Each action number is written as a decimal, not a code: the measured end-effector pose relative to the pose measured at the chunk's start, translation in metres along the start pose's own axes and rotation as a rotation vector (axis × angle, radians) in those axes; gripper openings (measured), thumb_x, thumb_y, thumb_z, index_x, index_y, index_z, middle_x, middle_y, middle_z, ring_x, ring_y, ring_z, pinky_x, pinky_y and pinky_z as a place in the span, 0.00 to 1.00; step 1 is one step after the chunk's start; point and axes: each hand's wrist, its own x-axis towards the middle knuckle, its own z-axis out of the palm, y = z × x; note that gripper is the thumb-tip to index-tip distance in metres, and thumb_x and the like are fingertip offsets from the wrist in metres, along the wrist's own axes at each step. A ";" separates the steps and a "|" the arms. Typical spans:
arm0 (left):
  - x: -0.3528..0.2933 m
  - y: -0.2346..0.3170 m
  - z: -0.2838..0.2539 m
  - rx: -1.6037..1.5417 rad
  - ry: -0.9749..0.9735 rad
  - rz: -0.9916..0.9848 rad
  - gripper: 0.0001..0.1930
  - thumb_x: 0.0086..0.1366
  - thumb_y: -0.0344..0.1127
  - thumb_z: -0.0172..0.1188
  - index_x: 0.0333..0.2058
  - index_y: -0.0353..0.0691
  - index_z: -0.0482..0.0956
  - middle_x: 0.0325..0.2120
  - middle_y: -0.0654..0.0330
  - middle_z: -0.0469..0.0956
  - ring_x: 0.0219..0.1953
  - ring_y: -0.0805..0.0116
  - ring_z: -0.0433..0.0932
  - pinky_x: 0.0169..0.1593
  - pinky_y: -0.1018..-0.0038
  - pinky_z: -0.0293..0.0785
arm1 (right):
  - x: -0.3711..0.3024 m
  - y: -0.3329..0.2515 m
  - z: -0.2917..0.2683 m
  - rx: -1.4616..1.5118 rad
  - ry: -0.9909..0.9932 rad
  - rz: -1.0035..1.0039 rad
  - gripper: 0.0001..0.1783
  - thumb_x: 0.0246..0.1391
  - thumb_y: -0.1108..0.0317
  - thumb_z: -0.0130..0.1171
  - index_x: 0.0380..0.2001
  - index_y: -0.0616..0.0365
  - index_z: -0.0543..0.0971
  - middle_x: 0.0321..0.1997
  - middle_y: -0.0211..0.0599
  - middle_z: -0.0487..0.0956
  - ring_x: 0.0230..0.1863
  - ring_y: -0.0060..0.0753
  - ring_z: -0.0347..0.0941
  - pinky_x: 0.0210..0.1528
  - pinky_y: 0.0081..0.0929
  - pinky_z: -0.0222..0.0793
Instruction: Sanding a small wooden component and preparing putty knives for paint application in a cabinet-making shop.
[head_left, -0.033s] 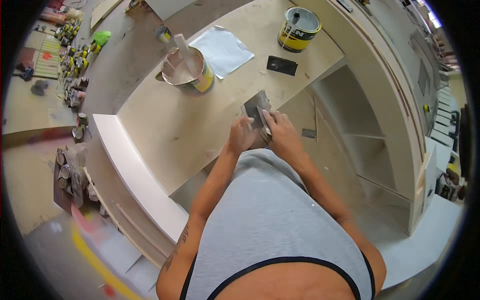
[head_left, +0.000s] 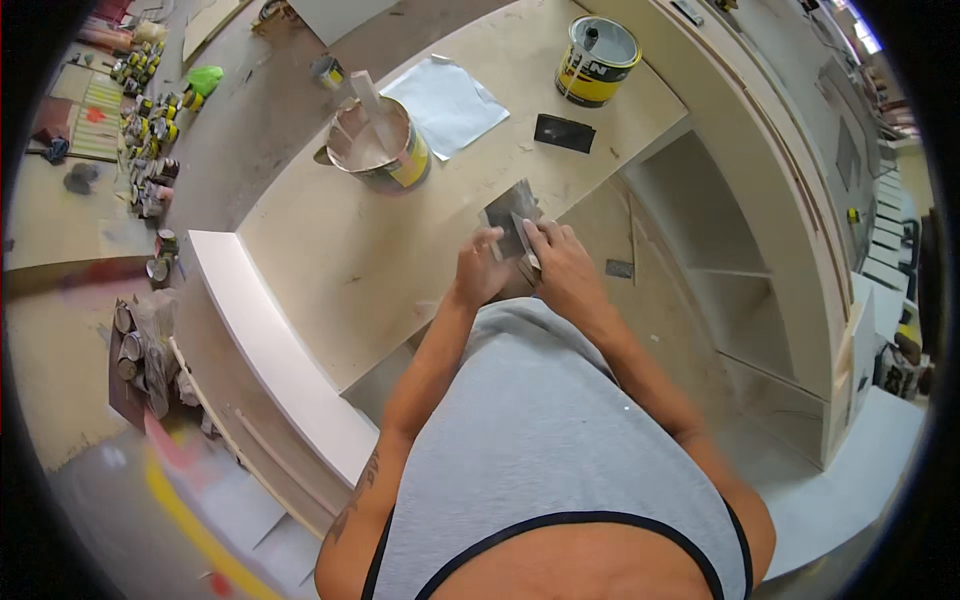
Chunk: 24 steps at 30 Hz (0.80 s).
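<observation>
In front of my body, my left hand (head_left: 481, 266) is closed on a dark, flat scraper blade (head_left: 512, 200) with pale smears along its edge. My right hand (head_left: 568, 262) pinches a smaller, thin scraper (head_left: 526, 241), set at an angle against the dark blade's face. Both tools are over the near edge of a beige panel (head_left: 350, 275). On that panel stands an open can of pinkish-beige paste (head_left: 372, 160) with a flat wooden stick (head_left: 374, 108) in it. Another flat black piece (head_left: 564, 133) lies beyond my hands.
White paper (head_left: 450, 105) lies beside the paste can. A yellow-and-black can (head_left: 597, 62) stands at the panel's far right. A tall cabinet side (head_left: 740, 110) with shelves rises to the right, and a white-edged board (head_left: 270, 340) to the left. Several cans (head_left: 150, 130) stand on the floor at far left.
The scraper in my right hand has tilted very slightly against the dark blade. Otherwise the hands and objects keep their places.
</observation>
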 end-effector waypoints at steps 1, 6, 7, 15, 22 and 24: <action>0.004 -0.004 -0.012 -0.087 -0.145 -0.109 0.22 0.58 0.37 0.64 0.49 0.37 0.71 0.43 0.53 0.80 0.44 0.62 0.80 0.56 0.66 0.70 | 0.003 -0.008 -0.001 -0.071 -0.019 -0.090 0.32 0.40 0.77 0.57 0.54 0.68 0.70 0.51 0.48 0.72 0.49 0.49 0.69 0.50 0.40 0.69; 0.021 0.018 -0.057 -1.632 -0.189 -0.720 0.34 0.65 0.53 0.48 0.63 0.36 0.61 0.56 0.49 0.71 0.59 0.55 0.70 0.63 0.59 0.63 | 0.016 -0.045 -0.011 -0.093 -0.013 -0.096 0.33 0.40 0.78 0.57 0.55 0.66 0.70 0.50 0.47 0.72 0.49 0.50 0.69 0.50 0.40 0.69; 0.024 0.025 -0.060 -1.679 -0.192 -0.680 0.33 0.64 0.51 0.48 0.63 0.35 0.60 0.56 0.49 0.71 0.59 0.55 0.70 0.64 0.58 0.62 | 0.019 -0.049 -0.011 -0.062 -0.002 -0.050 0.34 0.40 0.79 0.58 0.57 0.64 0.69 0.51 0.46 0.72 0.51 0.49 0.69 0.51 0.39 0.69; 0.030 0.069 -0.052 -1.398 0.011 -0.379 0.35 0.58 0.41 0.47 0.64 0.32 0.56 0.63 0.50 0.61 0.66 0.55 0.59 0.67 0.65 0.56 | 0.036 -0.081 -0.013 0.019 0.071 -0.080 0.29 0.43 0.76 0.56 0.54 0.64 0.70 0.48 0.48 0.73 0.47 0.51 0.72 0.47 0.41 0.71; 0.029 0.063 -0.059 -1.311 -0.029 -0.285 0.35 0.60 0.41 0.48 0.64 0.28 0.56 0.60 0.50 0.63 0.63 0.60 0.63 0.66 0.65 0.57 | 0.030 -0.090 -0.018 0.135 0.123 -0.077 0.22 0.47 0.74 0.55 0.49 0.65 0.75 0.44 0.49 0.75 0.46 0.53 0.73 0.47 0.42 0.70; 0.027 0.053 -0.053 -1.291 -0.011 -0.341 0.35 0.60 0.41 0.48 0.63 0.27 0.56 0.59 0.51 0.65 0.62 0.61 0.64 0.66 0.67 0.58 | 0.033 -0.093 -0.017 0.172 0.138 -0.126 0.20 0.48 0.75 0.55 0.47 0.66 0.75 0.44 0.51 0.75 0.46 0.55 0.73 0.46 0.43 0.70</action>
